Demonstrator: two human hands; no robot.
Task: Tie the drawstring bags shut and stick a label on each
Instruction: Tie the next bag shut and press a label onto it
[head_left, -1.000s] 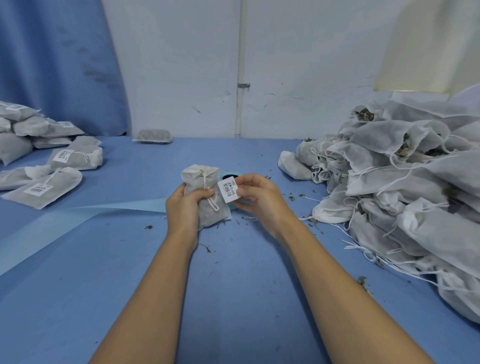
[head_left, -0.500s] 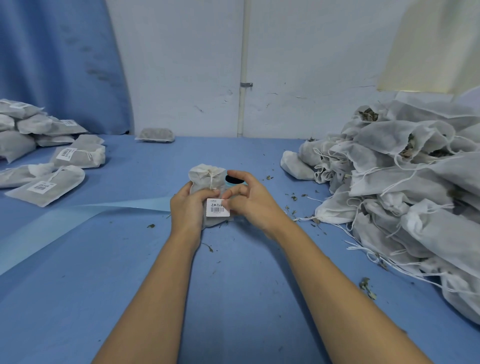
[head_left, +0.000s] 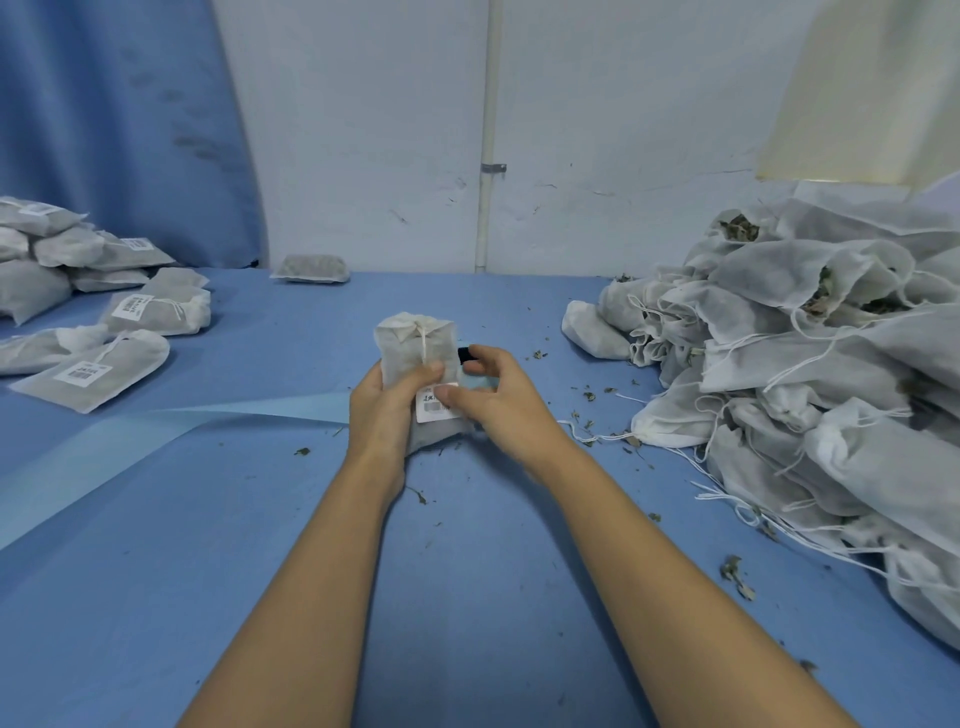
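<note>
Whereas one second ago the label (head_left: 435, 404) was pinched free in our right hand (head_left: 498, 400) beside the bag (head_left: 415, 353), it now lies flat on the bag's front face, below the knotted drawstring (head_left: 423, 340). We judge that labelling of this bag is at the pressing stage: the label has gone from carried to stuck, and only smoothing remains before we set the bag aside.

Our left hand (head_left: 387, 402) is closed around the bag's left side, thumb across the front, holding it upright above the middle of the counter (head_left: 467, 597). Our right hand is narrowed, with the thumb laid on the label's upper edge and the fingers curled behind the bag. Whether the label's whole area adheres, we cannot tell.

Containers:
- The bag in hand is tied shut at the neck; a dark filling shows faintly through the cloth.
- The finished bags (head_left: 98, 332) at the counter's left edge lie flat, closed, several with barcode labels facing up.
- The untied bags (head_left: 810, 353) are heaped along the right edge; some mouths gape and show dried plant matter inside, and loose strings trail onto the counter.
- One small filled bag (head_left: 311, 267) lies apart at the far edge.

Crumbs of the filling are scattered near the heap.
</note>
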